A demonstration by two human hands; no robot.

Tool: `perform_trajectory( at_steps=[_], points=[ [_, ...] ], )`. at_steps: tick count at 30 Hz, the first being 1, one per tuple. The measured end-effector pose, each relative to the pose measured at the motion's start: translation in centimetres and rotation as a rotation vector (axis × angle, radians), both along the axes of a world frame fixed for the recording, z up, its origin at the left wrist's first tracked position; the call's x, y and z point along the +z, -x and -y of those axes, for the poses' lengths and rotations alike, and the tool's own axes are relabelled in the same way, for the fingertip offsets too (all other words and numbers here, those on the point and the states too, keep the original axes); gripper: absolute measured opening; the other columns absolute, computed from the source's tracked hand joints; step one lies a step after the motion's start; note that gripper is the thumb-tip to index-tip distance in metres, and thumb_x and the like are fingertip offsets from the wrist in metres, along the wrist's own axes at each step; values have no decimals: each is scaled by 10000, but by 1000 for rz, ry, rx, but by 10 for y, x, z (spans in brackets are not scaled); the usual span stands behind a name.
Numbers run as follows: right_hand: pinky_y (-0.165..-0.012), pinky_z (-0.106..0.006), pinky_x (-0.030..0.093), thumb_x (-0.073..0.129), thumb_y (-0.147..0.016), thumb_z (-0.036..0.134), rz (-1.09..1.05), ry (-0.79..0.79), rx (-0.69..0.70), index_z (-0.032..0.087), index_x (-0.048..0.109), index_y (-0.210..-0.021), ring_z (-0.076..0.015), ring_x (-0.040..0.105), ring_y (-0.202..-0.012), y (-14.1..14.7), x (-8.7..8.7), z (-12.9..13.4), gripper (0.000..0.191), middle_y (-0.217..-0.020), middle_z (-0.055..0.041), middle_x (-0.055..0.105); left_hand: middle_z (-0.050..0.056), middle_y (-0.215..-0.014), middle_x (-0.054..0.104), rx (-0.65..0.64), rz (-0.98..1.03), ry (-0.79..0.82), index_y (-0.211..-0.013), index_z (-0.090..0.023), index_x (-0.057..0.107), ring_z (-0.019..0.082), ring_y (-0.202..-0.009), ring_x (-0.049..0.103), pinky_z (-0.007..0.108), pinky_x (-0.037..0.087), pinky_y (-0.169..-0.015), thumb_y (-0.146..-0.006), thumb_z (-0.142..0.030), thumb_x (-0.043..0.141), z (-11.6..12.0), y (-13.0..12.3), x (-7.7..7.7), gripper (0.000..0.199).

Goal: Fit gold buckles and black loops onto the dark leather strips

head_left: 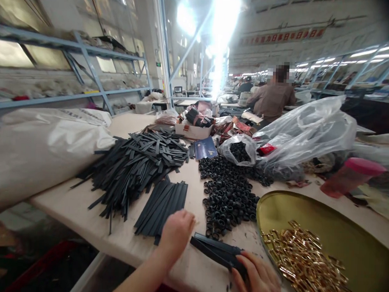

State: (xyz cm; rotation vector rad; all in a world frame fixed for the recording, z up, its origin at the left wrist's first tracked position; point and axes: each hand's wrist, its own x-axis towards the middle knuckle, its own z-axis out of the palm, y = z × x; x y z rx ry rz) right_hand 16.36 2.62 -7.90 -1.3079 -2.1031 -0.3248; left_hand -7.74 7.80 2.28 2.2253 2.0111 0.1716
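Note:
My right hand point(261, 278) is closed round the near end of a small bundle of flat black strips point(214, 249) at the table's front edge. My left hand point(179, 228) is curled closed just left of that bundle; what its fingers hold, if anything, is hidden. Beyond the left hand lies a row of black strips point(165, 204) side by side. Farther back is a large loose heap of similar strips point(139, 161). Many small black loops point(227, 198) are spread over the table in front of my hands.
To the right stands a gold oval tray point(347, 228) with gold metal buckles point(308, 260). A pink-lidded cup point(353, 177), clear plastic bags point(313, 124) and a blue booklet point(206, 148) lie behind. A white sack point(47, 149) borders the left. A person point(272, 97) sits farther back.

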Motion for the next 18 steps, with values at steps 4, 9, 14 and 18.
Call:
perform_trajectory(
  at_steps=[4, 9, 14, 18],
  points=[
    [-731, -414, 460, 598, -716, 424, -26, 58, -22, 227, 580, -964, -275, 631, -833, -3, -6, 1, 317, -952, -83, 681, 162, -930, 576, 223, -105, -20, -919, -90, 566, 260, -856, 589, 338, 443, -706, -826, -248, 451, -34, 45, -4, 217],
    [-763, -435, 444, 585, -738, 381, -125, 104, -36, 216, 563, -977, -279, 607, -878, 4, 7, 9, 290, -974, -89, 662, 134, -892, 597, 280, -114, -28, -870, -103, 563, 244, -846, 603, 306, 445, -708, -797, -270, 496, -43, 50, -20, 193],
    [-813, -442, 433, 516, -797, 305, -285, 161, -58, 208, 545, -985, -259, 557, -954, 9, 24, 17, 213, -1032, -96, 615, 104, -933, 592, 267, -67, -81, -916, -137, 545, 205, -849, 598, 275, 431, -710, -846, -226, 392, -30, 48, -14, 190],
    [-849, -435, 423, 488, -813, 253, -428, 181, -31, 201, 549, -957, -243, 534, -973, 9, 40, 25, 165, -1031, -96, 588, 107, -945, 577, 217, 6, -137, -887, -146, 550, 210, -870, 580, 286, 411, -742, -864, -214, 323, -16, 51, 3, 239]
  ],
)
